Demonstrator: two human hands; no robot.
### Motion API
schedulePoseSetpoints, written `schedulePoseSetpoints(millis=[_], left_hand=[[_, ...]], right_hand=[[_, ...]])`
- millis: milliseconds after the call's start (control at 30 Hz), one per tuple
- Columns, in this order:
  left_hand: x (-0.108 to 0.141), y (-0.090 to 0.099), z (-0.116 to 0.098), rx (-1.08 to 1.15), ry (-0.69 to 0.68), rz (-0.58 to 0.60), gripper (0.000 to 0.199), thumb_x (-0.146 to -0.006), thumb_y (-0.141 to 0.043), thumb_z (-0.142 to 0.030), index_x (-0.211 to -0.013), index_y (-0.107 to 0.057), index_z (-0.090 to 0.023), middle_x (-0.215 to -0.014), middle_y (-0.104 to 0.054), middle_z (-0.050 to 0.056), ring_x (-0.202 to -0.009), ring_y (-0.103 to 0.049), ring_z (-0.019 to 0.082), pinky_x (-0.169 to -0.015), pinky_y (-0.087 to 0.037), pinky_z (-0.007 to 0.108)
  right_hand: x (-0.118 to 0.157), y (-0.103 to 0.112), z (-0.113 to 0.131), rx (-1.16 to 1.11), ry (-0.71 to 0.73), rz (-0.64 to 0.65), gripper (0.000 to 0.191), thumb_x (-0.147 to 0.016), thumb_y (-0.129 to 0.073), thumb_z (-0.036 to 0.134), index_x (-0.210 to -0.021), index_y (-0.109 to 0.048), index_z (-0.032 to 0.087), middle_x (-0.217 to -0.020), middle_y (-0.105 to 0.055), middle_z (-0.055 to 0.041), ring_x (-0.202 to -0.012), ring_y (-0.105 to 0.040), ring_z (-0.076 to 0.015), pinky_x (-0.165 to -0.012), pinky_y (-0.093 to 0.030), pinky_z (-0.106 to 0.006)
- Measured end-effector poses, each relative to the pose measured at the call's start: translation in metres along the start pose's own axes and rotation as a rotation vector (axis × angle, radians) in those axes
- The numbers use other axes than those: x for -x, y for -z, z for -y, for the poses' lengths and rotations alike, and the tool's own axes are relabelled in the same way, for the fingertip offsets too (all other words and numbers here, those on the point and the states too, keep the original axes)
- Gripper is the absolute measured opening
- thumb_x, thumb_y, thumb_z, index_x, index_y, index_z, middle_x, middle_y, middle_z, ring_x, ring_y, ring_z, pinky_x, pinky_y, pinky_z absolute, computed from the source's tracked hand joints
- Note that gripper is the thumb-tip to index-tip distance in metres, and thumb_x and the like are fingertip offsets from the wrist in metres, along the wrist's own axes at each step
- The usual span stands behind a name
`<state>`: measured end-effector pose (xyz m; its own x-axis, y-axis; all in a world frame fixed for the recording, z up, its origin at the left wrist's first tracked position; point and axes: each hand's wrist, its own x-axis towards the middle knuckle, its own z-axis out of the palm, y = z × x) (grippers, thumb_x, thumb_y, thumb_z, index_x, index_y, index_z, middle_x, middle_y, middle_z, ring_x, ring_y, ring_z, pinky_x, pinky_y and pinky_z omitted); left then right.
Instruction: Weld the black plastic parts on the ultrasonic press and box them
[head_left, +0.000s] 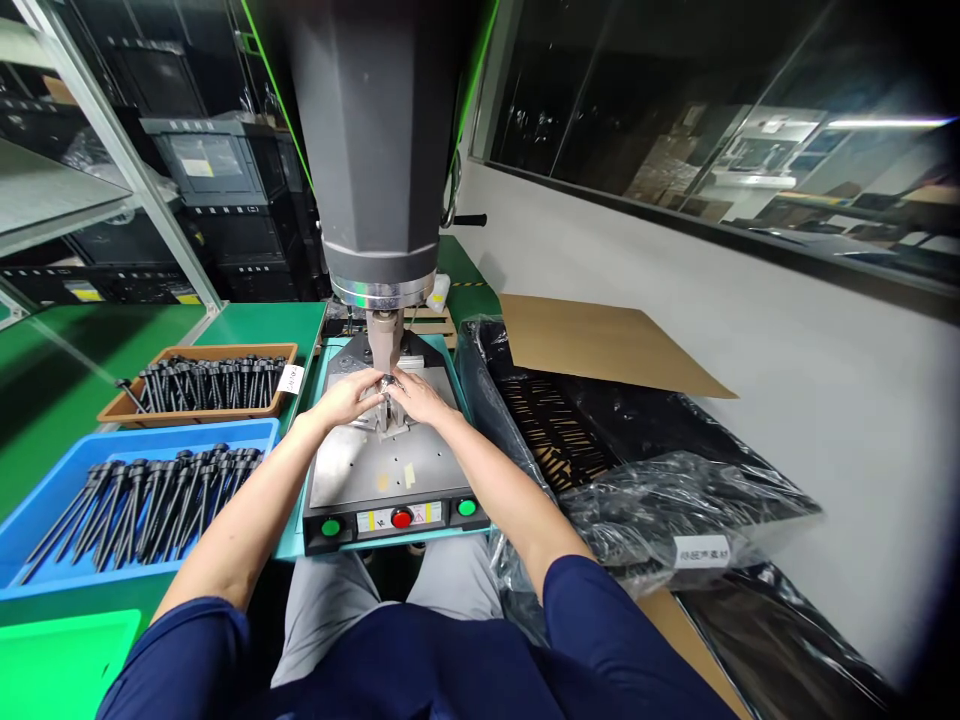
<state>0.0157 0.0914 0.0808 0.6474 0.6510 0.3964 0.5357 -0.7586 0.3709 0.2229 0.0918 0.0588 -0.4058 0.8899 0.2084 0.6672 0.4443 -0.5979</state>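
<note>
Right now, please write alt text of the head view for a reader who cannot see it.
A person's bare left hand and right hand are close together at a small silver metal fixture beneath a large grey machine head. At left, a brown plastic tray and a blue plastic tray hold long black parts; at right lies a flat cardboard sheet.

1 view: head-worn, from above lap (322, 610), facing forward and down, machine (375, 170) near, roughly mid-frame.
</note>
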Motion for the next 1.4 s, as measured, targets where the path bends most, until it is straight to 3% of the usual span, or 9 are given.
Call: schedulePoseSetpoints(millis=[233, 533, 633, 733, 800, 900, 1067, 1167, 1400], left_hand=[[-0.002, 0.009, -0.011, -0.058, -0.017, -0.025, 0.035, -0.092, -0.048, -0.050, -0.099, -0.058, -0.017, -0.090, -0.059, 0.007, -0.085, -0.056, 0.020, -0.079, -0.046, 0.031], [-0.001, 0.015, -0.018, -0.034, 0.037, -0.049, 0.048, -0.088, -0.053, -0.056, -0.112, -0.062, -0.016, -0.111, -0.064, 0.013, -0.106, -0.059, 0.027, -0.091, -0.049, 0.039], [0.014, 0.022, -0.027, 0.006, 0.134, -0.166, 0.058, -0.085, -0.058, -0.057, -0.127, -0.058, -0.017, -0.135, -0.057, 0.014, -0.126, -0.051, 0.030, -0.107, -0.041, 0.045], [0.052, 0.022, -0.039, 0.029, 0.276, -0.331, 0.056, -0.087, -0.057, -0.053, -0.131, -0.056, -0.020, -0.139, -0.055, 0.011, -0.130, -0.050, 0.029, -0.112, -0.037, 0.047], [0.091, 0.010, -0.046, 0.039, 0.377, -0.429, 0.050, -0.088, -0.056, -0.049, -0.130, -0.057, -0.021, -0.136, -0.057, 0.010, -0.128, -0.052, 0.027, -0.112, -0.038, 0.046], [0.157, -0.030, -0.053, 0.051, 0.579, -0.523, 0.047, -0.088, -0.056, -0.047, -0.129, -0.058, -0.021, -0.132, -0.059, 0.010, -0.124, -0.054, 0.027, -0.110, -0.041, 0.045], [0.237, -0.104, -0.055, 0.079, 0.823, -0.430, 0.068, -0.081, -0.063, -0.053, -0.139, -0.048, -0.020, -0.141, -0.050, 0.015, -0.131, -0.048, 0.032, -0.110, -0.041, 0.050], [0.255, -0.119, -0.050, 0.129, 0.798, -0.361, 0.068, -0.082, -0.062, -0.052, -0.142, -0.044, -0.024, -0.145, -0.046, 0.013, -0.135, -0.044, 0.031, -0.112, -0.038, 0.050], [0.258, -0.111, -0.039, 0.182, 0.764, -0.334, 0.060, -0.084, -0.062, -0.049, -0.138, -0.048, -0.027, -0.139, -0.050, 0.010, -0.131, -0.047, 0.030, -0.112, -0.037, 0.051]], right_hand=[[-0.002, 0.000, -0.004, -0.060, -0.016, -0.027, 0.054, -0.095, -0.047, 0.041, -0.144, -0.040, 0.019, -0.145, -0.047, -0.0143, -0.135, -0.040, -0.0280, -0.112, -0.032, -0.045], [0.002, 0.013, 0.002, -0.088, 0.006, -0.061, 0.059, -0.094, -0.049, 0.042, -0.147, -0.037, 0.020, -0.148, -0.043, -0.0136, -0.139, -0.036, -0.0291, -0.114, -0.030, -0.047], [0.023, 0.026, 0.000, -0.138, -0.031, -0.197, 0.058, -0.094, -0.047, 0.043, -0.147, -0.038, 0.022, -0.148, -0.043, -0.0120, -0.138, -0.038, -0.0285, -0.115, -0.030, -0.047], [0.069, 0.023, -0.016, -0.185, -0.080, -0.416, 0.050, -0.097, -0.041, 0.041, -0.144, -0.044, 0.023, -0.143, -0.050, -0.0103, -0.133, -0.045, -0.0254, -0.114, -0.034, -0.045], [0.111, 0.006, -0.035, -0.143, -0.161, -0.495, 0.050, -0.095, -0.044, 0.040, -0.141, -0.047, 0.021, -0.140, -0.052, -0.0123, -0.132, -0.046, -0.0261, -0.113, -0.035, -0.045], [0.175, -0.034, -0.067, -0.046, -0.319, -0.481, 0.056, -0.089, -0.050, 0.040, -0.139, -0.049, 0.016, -0.140, -0.049, -0.0172, -0.133, -0.044, -0.0300, -0.113, -0.034, -0.049], [0.240, -0.083, -0.097, -0.082, -0.500, -0.325, 0.069, -0.087, -0.054, 0.045, -0.149, -0.033, 0.023, -0.147, -0.041, -0.0146, -0.138, -0.040, -0.0302, -0.111, -0.037, -0.049], [0.249, -0.088, -0.103, -0.101, -0.474, -0.275, 0.074, -0.086, -0.055, 0.042, -0.152, -0.026, 0.025, -0.152, -0.036, -0.0129, -0.141, -0.037, -0.0290, -0.113, -0.035, -0.049], [0.256, -0.083, -0.112, -0.079, -0.440, -0.218, 0.074, -0.086, -0.056, 0.038, -0.153, -0.025, 0.027, -0.154, -0.034, -0.0106, -0.142, -0.035, -0.0281, -0.114, -0.035, -0.048]])
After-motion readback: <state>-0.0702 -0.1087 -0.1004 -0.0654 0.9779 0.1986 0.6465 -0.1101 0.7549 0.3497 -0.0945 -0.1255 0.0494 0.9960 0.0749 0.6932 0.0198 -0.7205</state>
